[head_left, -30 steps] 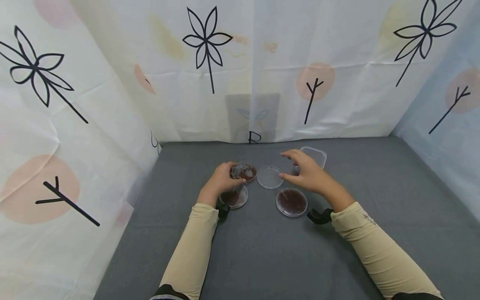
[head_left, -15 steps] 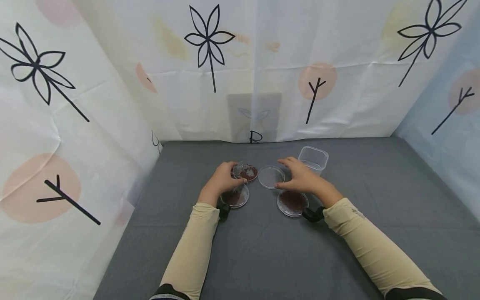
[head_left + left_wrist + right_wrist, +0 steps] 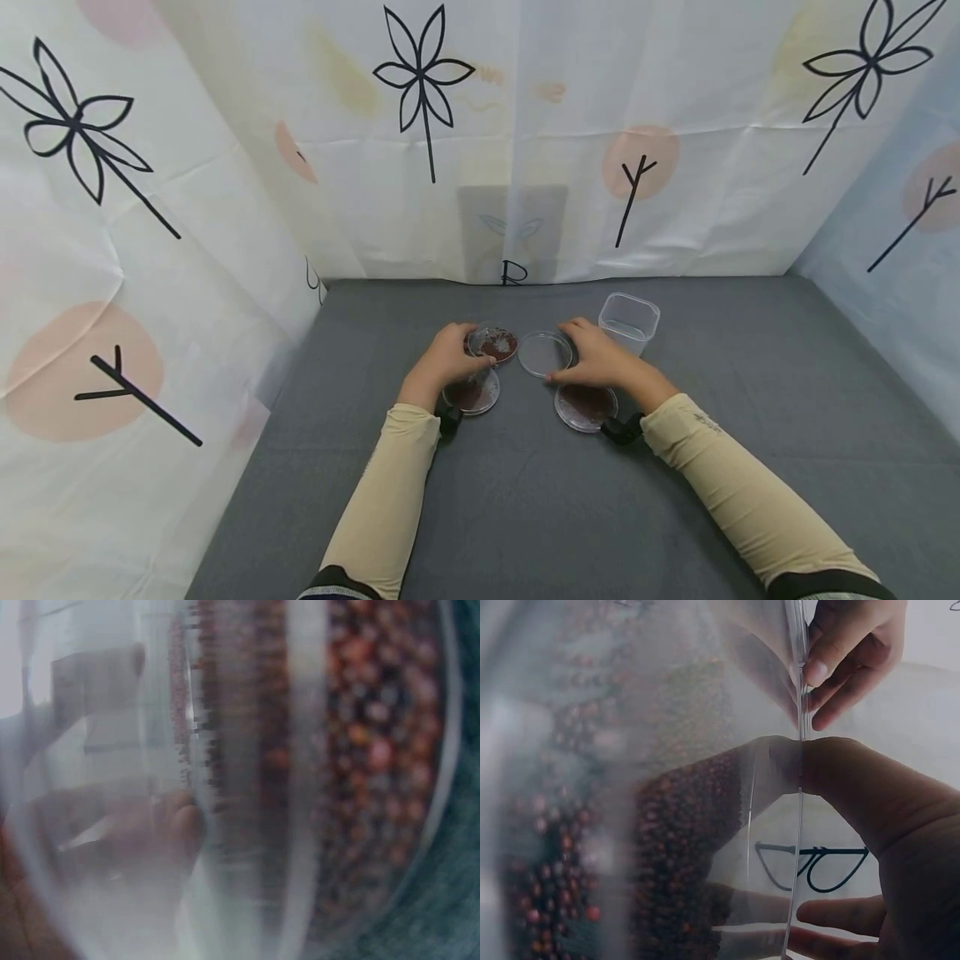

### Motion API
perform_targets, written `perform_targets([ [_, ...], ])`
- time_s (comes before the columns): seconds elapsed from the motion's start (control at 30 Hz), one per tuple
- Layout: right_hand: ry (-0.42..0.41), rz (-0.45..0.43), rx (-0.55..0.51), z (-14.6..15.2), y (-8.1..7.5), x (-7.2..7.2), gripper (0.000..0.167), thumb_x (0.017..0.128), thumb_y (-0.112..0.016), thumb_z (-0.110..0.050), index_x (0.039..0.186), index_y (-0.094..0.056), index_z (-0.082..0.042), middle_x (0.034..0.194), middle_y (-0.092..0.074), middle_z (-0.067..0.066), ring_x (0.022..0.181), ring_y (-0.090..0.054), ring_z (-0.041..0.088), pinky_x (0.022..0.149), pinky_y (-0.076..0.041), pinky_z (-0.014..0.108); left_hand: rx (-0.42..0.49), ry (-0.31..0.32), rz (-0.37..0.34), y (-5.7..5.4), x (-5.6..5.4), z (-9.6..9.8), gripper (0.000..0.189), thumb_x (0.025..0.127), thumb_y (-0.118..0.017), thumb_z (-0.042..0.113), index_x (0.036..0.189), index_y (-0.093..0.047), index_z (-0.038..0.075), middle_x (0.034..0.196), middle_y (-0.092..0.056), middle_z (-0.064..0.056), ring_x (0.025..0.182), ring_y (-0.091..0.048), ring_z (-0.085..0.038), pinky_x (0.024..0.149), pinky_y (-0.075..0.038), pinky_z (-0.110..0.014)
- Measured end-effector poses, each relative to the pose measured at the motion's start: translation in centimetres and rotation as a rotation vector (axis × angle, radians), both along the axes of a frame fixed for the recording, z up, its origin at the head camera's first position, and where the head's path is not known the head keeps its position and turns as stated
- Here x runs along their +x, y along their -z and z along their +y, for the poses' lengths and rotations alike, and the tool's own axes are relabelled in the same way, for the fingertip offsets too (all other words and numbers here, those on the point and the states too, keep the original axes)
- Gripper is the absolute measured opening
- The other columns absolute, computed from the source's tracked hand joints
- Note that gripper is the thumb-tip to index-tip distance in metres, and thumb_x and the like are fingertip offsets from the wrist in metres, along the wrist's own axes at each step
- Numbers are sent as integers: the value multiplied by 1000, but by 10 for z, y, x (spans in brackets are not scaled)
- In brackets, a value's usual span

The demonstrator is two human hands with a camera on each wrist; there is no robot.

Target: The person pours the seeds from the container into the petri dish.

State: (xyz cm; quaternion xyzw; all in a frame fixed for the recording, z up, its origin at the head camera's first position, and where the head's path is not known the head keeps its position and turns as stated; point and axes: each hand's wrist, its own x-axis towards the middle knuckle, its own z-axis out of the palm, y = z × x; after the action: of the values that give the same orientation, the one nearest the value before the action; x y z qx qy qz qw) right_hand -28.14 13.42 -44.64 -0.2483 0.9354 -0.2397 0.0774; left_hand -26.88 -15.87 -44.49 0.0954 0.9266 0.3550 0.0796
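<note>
My left hand grips a clear round petri dish with small reddish-brown grains, thumb at its near edge and fingers at the far side. Close up in the left wrist view, the grains look bead-like behind the dish wall. To the right, my right hand holds a clear, empty-looking round dish or lid by its edge; which of the two, I cannot tell. The right wrist view has the thumb against its thin rim, with the left hand beyond.
Nearer to me, one grain-filled petri dish lies by the left wrist. Another petri dish sits partly under the right wrist. A clear plastic box stands behind the right hand. Patterned white cloth walls the grey table.
My right hand has moved left and its thumb and fingers have come around the clear empty-looking dish or lid. The left hand keeps its hold. The plastic box is now more exposed.
</note>
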Motion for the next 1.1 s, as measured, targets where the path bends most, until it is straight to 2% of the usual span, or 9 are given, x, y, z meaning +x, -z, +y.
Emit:
perform_targets([
  [0.1, 18, -20, 20, -2, 1, -2, 99, 87, -85, -48, 156, -44, 10, 157, -43, 33, 143, -47, 50, 116, -42, 64, 13, 2, -6, 2, -1, 0, 75, 97, -81, 28, 158, -48, 0, 158, -50, -23, 146, -51, -40, 116, -48, -56],
  [0.33, 31, 4, 50, -5, 1, -5, 95, 84, -85, -49, 149, -52, 12, 151, -48, 35, 140, -48, 52, 116, -41, 65, 9, 6, -5, 1, -3, 0, 75, 97, -81, 28, 159, -48, 1, 160, -50, -23, 149, -48, -40, 118, -46, -55],
  [0.67, 80, 18, 27, -8, 3, -4, 94, 79, -89, -48, 146, -56, 9, 148, -54, 32, 136, -51, 50, 113, -44, 62, 17, 10, -12, 0, -1, 1, 74, 97, -81, 27, 158, -48, 1, 160, -50, -23, 149, -48, -40, 118, -46, -55],
  [1.1, 102, 30, 28, -10, 4, -3, 93, 79, -89, -51, 143, -59, 8, 144, -56, 30, 133, -54, 49, 110, -47, 62, 17, 18, -3, 1, -1, 0, 74, 97, -80, 26, 158, -48, -2, 159, -50, -24, 149, -48, -40, 118, -46, -55],
])
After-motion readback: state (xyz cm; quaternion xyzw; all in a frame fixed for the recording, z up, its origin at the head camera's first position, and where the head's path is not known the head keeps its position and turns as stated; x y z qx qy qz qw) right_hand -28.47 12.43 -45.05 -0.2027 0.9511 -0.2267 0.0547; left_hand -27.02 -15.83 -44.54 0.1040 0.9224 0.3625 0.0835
